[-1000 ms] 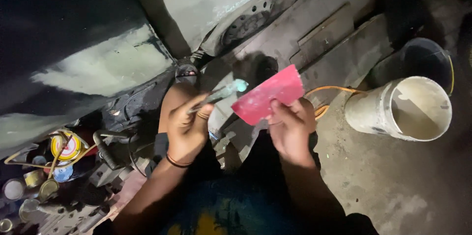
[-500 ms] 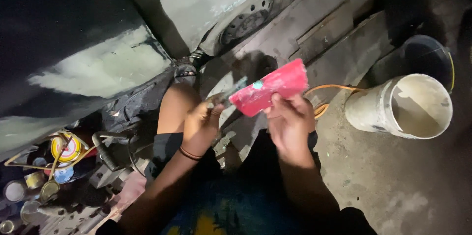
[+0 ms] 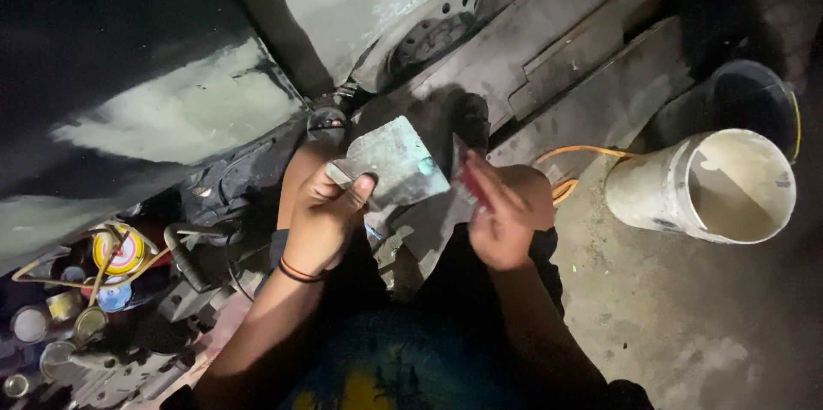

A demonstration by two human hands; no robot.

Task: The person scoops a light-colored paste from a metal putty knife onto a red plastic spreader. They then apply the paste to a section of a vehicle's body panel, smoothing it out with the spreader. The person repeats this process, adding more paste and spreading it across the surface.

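Note:
My left hand [image 3: 324, 213] grips a flat grey metal scraper plate [image 3: 396, 165] by its near corner, its broad face turned up toward me. My right hand [image 3: 506, 217] holds a thin red plastic spreader [image 3: 467, 183] edge-on, right beside the plate's right edge. Both hands are in front of me, above my knees and the ground. A dark car body panel [image 3: 163, 118] with a pale patch of filler is at the left.
A wheel with a steel rim [image 3: 437, 28] lies under the car ahead. A white bucket [image 3: 711, 191] lies tilted at the right, with a dark bucket [image 3: 750, 97] behind it. An orange cord [image 3: 583, 153] runs over the floor. Several cans and tools [image 3: 94, 281] are piled at the lower left.
The red spreader has turned from face-up to edge-on. My left hand now holds the grey plate flat in view where before only a small tool showed.

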